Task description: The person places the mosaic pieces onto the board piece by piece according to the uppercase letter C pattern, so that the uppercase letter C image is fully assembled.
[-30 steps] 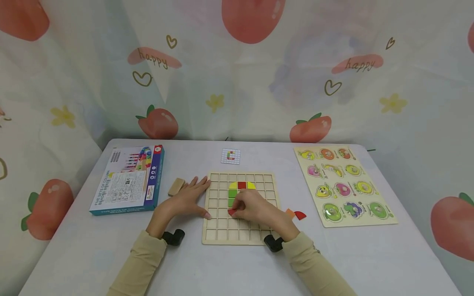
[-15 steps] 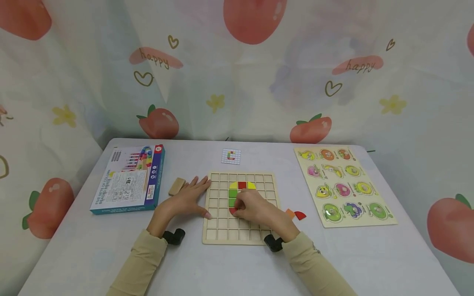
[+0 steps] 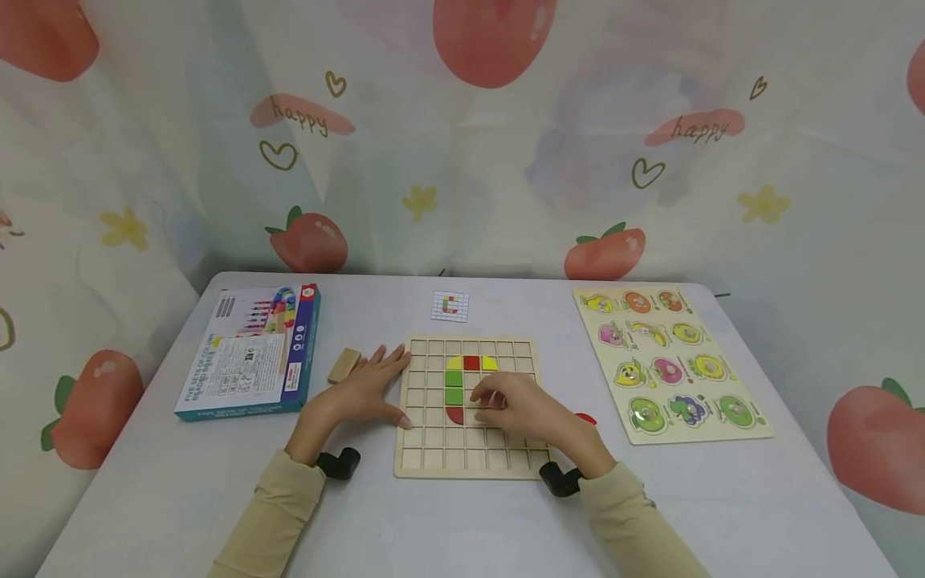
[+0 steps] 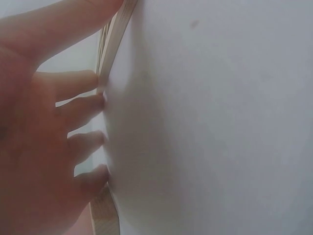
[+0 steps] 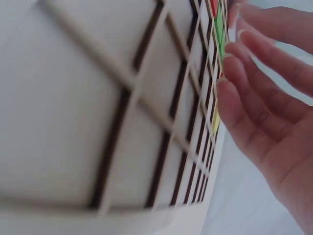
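A wooden grid board [image 3: 426, 459] lies mid-table. In its cells sit yellow quarter-round pieces [image 3: 490, 364], a red square [image 3: 472, 363] between them, green squares [image 3: 454, 396] below on the left, and a red quarter-round piece [image 3: 455, 415] under those. My left hand [image 3: 364, 392] rests with spread fingers along the board's left edge, thumb on its rim; the left wrist view shows that hand [image 4: 44, 137] holding nothing. Over the board, right of the red quarter-round piece, my right hand [image 3: 523, 408] hovers with loosely bent fingers. No piece shows between its fingers [image 5: 239, 105] in the right wrist view.
Another red piece [image 3: 587, 418] peeks out behind the right wrist. Small wooden blocks [image 3: 344, 364] lie beside my left fingers. A pattern card [image 3: 450, 307] lies beyond the board. A boxed toy [image 3: 249, 353] is at left, a fruit puzzle board [image 3: 668, 365] at right.
My right hand has let go of the red quarter-round piece, which now lies in its cell, and has drawn back to the right. The left hand has stayed put.
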Motion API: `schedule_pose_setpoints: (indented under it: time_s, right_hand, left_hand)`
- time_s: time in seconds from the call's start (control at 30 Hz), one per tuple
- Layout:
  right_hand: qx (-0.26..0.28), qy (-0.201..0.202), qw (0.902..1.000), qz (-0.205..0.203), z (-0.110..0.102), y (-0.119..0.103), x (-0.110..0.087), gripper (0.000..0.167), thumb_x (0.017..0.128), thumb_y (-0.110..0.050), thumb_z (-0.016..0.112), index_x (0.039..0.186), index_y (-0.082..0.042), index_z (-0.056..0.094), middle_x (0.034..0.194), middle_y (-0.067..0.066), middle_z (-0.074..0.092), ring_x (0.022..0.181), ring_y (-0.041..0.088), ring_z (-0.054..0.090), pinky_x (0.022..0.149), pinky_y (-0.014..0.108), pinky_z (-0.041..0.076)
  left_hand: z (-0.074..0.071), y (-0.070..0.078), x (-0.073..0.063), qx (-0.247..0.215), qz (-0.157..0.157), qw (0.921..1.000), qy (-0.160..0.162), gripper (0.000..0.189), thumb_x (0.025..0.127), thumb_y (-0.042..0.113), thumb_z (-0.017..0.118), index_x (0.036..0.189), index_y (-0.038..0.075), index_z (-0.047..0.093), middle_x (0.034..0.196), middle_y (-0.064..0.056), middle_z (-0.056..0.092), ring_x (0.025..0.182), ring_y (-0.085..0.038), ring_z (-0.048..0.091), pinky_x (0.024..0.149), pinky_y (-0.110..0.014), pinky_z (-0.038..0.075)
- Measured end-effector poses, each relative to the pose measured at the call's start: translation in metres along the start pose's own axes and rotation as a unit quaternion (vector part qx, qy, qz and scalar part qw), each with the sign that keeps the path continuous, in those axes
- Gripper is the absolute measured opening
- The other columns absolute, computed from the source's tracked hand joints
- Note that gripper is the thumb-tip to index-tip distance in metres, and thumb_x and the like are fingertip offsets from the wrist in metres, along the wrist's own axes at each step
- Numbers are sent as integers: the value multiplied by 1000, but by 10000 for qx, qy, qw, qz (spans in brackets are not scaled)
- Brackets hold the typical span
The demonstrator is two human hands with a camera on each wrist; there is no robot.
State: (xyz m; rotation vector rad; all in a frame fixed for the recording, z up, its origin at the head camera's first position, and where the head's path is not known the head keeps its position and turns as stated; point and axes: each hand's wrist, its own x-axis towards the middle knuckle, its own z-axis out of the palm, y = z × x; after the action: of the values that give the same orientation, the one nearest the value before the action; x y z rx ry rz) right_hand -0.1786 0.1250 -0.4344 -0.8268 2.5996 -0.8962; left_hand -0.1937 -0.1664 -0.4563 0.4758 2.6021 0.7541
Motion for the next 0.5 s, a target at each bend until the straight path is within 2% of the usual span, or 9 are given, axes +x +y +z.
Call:
schedule_pose_setpoints:
  time_s: [0.23,0.5]
  right_hand:
    - [152,296,9993,-168,-6,19,-18,16,91,-13,78,106,-8,75,90,-6,68,79,9,59,71,22,53]
    - [202,515,9984,152,-18,37,-38,16,90,-11,78,105,-8,74,91,-4,70,80,9,60,70,22,53]
  left_hand:
    - [1,0,-1,-6,32,10000,7,112,78,41,89,164,9,25,173,-10,14,160,-39,2,128,-60,1]
    - [0,0,0,56,27,10000,15,113,77,43,89,164,9,25,173,-9,14,160,-38,2,128,-60,2]
